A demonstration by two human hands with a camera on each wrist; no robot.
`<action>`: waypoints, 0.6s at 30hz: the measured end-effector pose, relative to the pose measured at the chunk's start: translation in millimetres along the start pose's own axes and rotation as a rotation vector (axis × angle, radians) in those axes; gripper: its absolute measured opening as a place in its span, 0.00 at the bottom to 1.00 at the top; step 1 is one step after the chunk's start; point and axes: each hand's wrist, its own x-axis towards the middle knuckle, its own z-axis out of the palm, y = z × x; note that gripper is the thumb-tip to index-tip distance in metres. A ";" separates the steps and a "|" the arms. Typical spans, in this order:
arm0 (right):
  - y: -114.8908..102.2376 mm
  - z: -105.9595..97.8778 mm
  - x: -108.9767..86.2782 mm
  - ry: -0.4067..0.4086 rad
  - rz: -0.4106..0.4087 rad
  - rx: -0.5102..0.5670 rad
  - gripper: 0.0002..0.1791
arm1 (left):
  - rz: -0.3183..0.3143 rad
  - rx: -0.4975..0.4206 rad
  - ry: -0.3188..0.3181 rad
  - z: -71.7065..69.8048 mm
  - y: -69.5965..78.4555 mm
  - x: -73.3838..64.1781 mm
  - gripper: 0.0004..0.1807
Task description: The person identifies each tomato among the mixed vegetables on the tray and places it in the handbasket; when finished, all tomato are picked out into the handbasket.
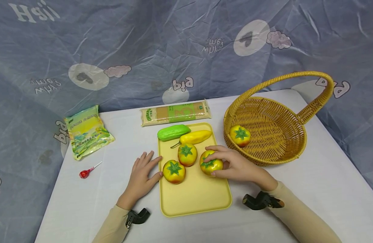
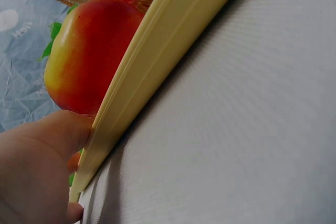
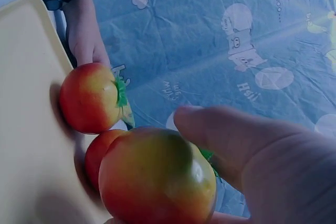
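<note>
Green-and-yellow plastic packet [image 1: 87, 133] and glossy red lollipop [image 1: 84, 173] lie left of your left hand [image 1: 142, 182], which is spread, thumb at the rim of the pale yellow rectangular tray [image 1: 198, 204]. Just right of that thumb sits a yellow-red round tomato [image 1: 174, 172], crowding a matching second tomato [image 1: 187, 154]; ahead, between your hands, lie a shiny green cucumber [image 1: 173, 132], a long yellow pepper [image 1: 196, 137] and a beige-and-green pasta packet [image 1: 175, 113]. Your right hand [image 1: 235, 165] grips a shiny yellow-red tomato with a green leaf [image 1: 211, 163] over the tray's right side: probably light, stiff and slippery, best held round its widest part. Right of that hand, the golden wicker basket [image 1: 300, 140] holds another tomato [image 1: 240, 135]; its wall and hooped handle [image 1: 295, 75] could obstruct you.
</note>
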 end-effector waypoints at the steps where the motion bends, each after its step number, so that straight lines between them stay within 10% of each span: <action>1: -0.4 -1.1 -0.7 0.002 -0.003 -0.002 0.21 | 0.000 0.001 0.000 0.3 -0.2 0.0 0.30; 18: -12.5 -39.4 -18.8 0.113 -0.025 0.064 0.24 | 0.002 0.004 0.004 0.1 0.4 0.2 0.30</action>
